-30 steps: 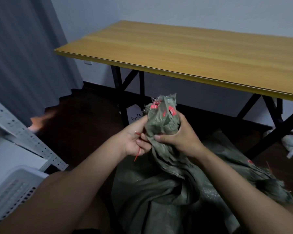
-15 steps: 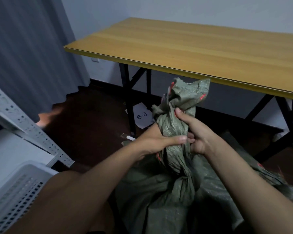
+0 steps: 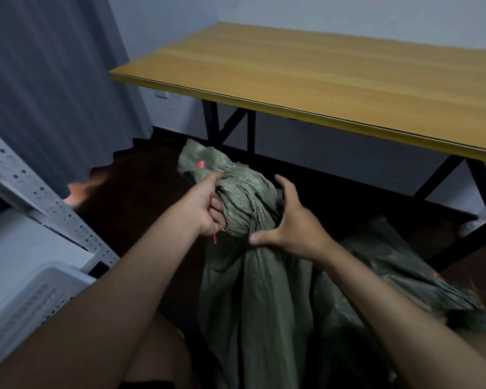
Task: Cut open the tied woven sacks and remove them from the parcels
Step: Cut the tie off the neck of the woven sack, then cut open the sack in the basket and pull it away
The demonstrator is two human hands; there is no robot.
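A grey-green woven sack stands on the floor in front of me, its neck bunched into a twisted knot. My left hand grips the bunched neck from the left, and a thin red tie sticks out below its fingers. My right hand is spread beside the knot on the right, thumb against the fabric, fingers straight and holding nothing. A small red tag shows on the sack's loose top flap. The sack's contents are hidden.
A wooden table on black legs stands just beyond the sack. A white perforated shelf post and a white plastic basket are at the left. A grey curtain hangs behind them. More green sack fabric lies to the right.
The sack's neck has swung left and lower. My right hand has let go of the neck and spread open. My left hand now grips the bunched neck with the red tie.
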